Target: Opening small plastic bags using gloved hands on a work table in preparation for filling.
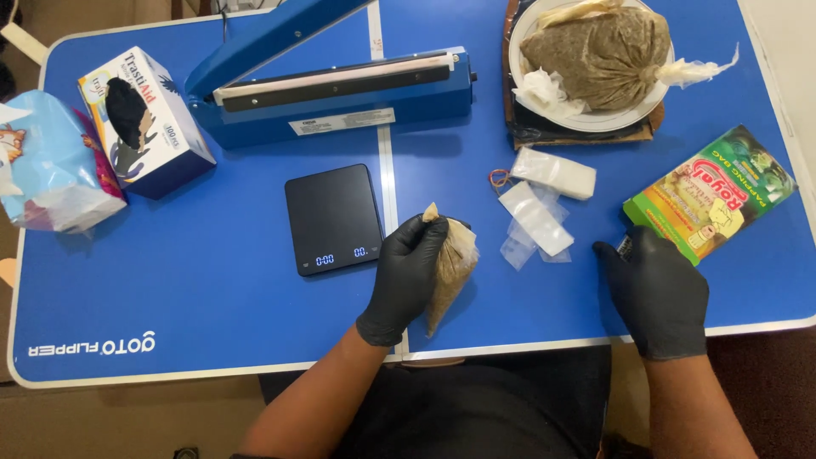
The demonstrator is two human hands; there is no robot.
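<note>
My left hand (406, 276), in a black glove, grips a small clear bag of brown powder (450, 270) just right of the black digital scale (331, 218). My right hand (656, 287), also in a black glove, rests on the blue table (195, 297) with its fingers over a small dark object at the corner of a green box of bags (710, 194). Between the hands lie loose empty clear bags (534, 223) and a stack of them (554, 172).
A blue heat sealer (340, 81) stands at the back. A white bowl (586, 119) at the back right holds a large bag of brown powder (599, 53). A glove box (143, 119) and a printed plastic pack (51, 161) sit at the left.
</note>
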